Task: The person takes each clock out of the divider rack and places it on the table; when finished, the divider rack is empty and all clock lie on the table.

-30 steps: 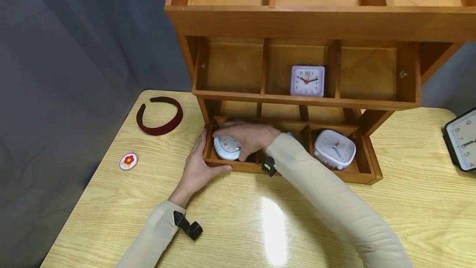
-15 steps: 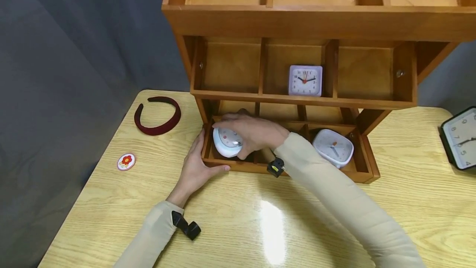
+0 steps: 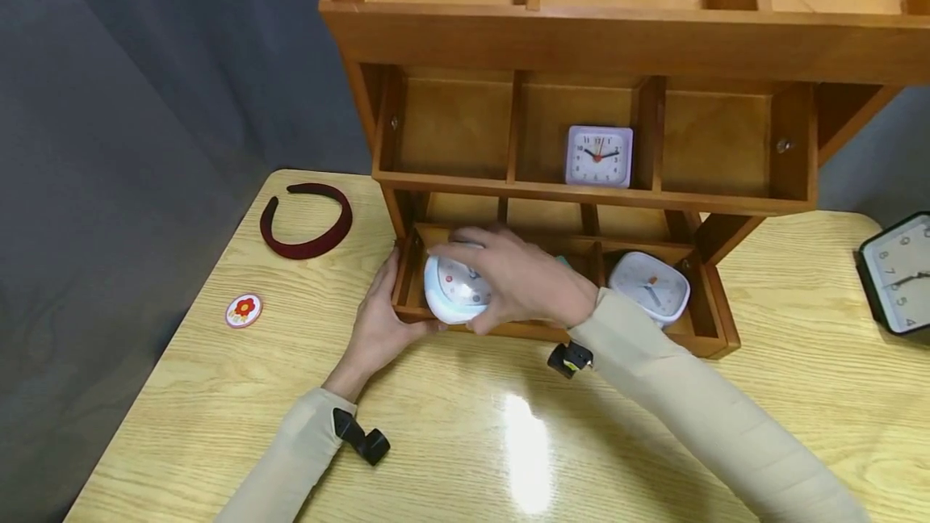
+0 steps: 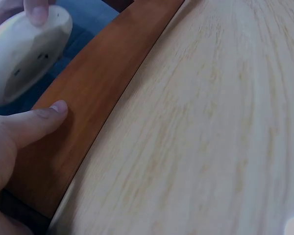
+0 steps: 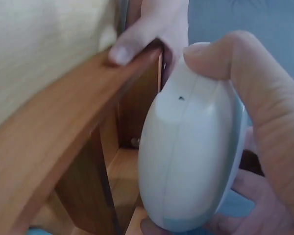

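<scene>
My right hand (image 3: 519, 277) grips a rounded white and pale blue alarm clock (image 3: 454, 289) by its edges, thumb on the near side. It is raised over the left compartment of the lowest wooden drawer (image 3: 523, 331); in the right wrist view the white alarm clock (image 5: 186, 152) shows its smooth side above the drawer wall. My left hand (image 3: 381, 325) holds that drawer's left front corner, fingers along the side and thumb on the front panel, as the left wrist view shows. Another white alarm clock (image 3: 649, 287) sits in the right compartment. Something teal is mostly hidden behind my right hand.
Above, a second pulled-out drawer (image 3: 443, 181) holds a lilac square clock (image 3: 599, 156), and a higher drawer (image 3: 610, 43) juts forward. A dark red headband (image 3: 308, 247) and a round flower badge (image 3: 243, 310) lie at left. A black-framed clock (image 3: 901, 277) stands at right.
My right hand has lifted the white and pale blue alarm clock from the left compartment and brought it slightly right and nearer. My left hand stays at the drawer corner.
</scene>
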A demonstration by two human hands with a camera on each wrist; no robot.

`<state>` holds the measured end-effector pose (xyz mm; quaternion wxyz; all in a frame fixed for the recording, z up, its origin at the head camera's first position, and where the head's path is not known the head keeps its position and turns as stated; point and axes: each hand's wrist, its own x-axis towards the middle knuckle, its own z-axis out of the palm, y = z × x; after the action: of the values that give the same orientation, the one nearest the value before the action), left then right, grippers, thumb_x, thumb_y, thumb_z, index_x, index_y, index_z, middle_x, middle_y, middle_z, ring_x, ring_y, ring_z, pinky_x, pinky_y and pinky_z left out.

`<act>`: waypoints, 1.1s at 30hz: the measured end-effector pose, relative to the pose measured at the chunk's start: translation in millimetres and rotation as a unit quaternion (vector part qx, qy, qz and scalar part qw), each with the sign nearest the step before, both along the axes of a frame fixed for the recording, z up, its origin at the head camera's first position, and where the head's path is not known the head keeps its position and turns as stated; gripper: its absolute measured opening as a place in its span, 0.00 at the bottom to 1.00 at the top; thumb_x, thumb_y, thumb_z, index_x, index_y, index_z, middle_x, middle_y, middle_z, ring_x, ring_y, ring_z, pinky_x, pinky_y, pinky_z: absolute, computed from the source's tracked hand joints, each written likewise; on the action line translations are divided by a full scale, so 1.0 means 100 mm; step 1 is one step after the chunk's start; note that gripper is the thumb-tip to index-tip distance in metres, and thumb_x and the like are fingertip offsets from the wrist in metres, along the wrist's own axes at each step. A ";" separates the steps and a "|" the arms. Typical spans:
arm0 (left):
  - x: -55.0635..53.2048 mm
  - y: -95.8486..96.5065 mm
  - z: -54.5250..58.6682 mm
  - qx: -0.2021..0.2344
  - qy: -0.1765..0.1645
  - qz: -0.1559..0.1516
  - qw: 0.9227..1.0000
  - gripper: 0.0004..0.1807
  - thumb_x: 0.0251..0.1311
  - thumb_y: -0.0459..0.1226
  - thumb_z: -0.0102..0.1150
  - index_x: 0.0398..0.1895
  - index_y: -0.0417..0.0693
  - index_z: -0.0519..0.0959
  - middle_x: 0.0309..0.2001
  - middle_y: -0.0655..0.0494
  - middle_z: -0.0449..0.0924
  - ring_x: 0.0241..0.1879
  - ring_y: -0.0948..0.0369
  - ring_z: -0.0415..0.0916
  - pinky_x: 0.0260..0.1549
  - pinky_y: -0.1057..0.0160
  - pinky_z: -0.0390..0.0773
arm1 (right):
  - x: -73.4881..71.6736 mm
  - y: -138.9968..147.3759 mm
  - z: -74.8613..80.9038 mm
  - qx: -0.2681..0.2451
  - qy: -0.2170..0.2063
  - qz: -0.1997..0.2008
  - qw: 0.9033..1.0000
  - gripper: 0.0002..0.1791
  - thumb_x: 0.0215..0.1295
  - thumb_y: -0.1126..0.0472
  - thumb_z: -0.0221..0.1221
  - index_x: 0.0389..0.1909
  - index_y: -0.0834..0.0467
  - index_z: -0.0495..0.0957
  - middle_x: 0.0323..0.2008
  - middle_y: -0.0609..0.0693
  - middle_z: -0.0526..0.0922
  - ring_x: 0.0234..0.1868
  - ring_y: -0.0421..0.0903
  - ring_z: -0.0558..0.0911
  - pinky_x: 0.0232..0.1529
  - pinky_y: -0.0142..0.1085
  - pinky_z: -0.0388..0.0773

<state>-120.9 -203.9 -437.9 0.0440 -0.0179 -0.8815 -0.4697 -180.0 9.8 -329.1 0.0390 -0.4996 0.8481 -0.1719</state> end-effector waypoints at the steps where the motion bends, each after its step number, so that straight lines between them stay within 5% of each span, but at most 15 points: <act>1: 0.00 0.00 0.00 -0.003 -0.001 0.001 1.000 0.68 0.38 0.41 0.80 0.78 0.49 0.40 0.77 0.47 0.46 0.73 0.46 0.54 0.69 0.45 0.59 | 0.04 0.02 0.00 -0.001 0.012 -0.003 1.000 0.52 0.33 0.51 0.78 0.66 0.52 0.69 0.59 0.52 0.74 0.55 0.48 0.75 0.61 0.48 0.72; 8: 0.00 0.01 -0.01 -0.013 -0.014 0.006 1.000 0.66 0.40 0.36 0.77 0.78 0.47 0.40 0.77 0.46 0.45 0.73 0.46 0.53 0.69 0.45 0.59 | 0.35 0.11 0.03 0.013 0.007 -0.044 0.999 0.54 0.31 0.50 0.78 0.68 0.48 0.67 0.64 0.54 0.71 0.55 0.57 0.73 0.54 0.48 0.77; 20: 0.00 -0.01 0.01 -0.009 -0.005 0.002 1.000 0.68 0.40 0.42 0.80 0.78 0.52 0.39 0.78 0.48 0.43 0.75 0.48 0.48 0.71 0.46 0.55 | 0.92 0.16 -0.14 0.027 0.006 -0.079 0.996 0.56 0.29 0.47 0.76 0.69 0.43 0.66 0.62 0.49 0.71 0.50 0.53 0.72 0.43 0.46 0.80; 26: 0.01 0.01 0.02 -0.013 -0.020 0.011 1.000 0.69 0.38 0.46 0.80 0.78 0.54 0.39 0.78 0.50 0.41 0.76 0.50 0.45 0.72 0.46 0.52 | 1.05 0.07 -0.30 0.075 -0.020 -0.098 0.992 0.55 0.30 0.45 0.77 0.68 0.43 0.67 0.65 0.52 0.69 0.55 0.60 0.73 0.42 0.50 0.82; 33: 0.01 0.02 0.02 -0.013 -0.026 0.016 0.999 0.69 0.39 0.46 0.80 0.78 0.55 0.39 0.78 0.50 0.41 0.76 0.50 0.45 0.73 0.47 0.52 | 1.10 -0.02 -0.45 0.084 -0.018 -0.102 0.991 0.52 0.30 0.44 0.76 0.66 0.45 0.69 0.62 0.51 0.72 0.48 0.52 0.73 0.34 0.41 0.81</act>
<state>-120.0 -201.6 -436.0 0.0279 0.0078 -0.8886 -0.4578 -69.6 7.4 -373.8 0.0784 -0.4019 0.9054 -0.1121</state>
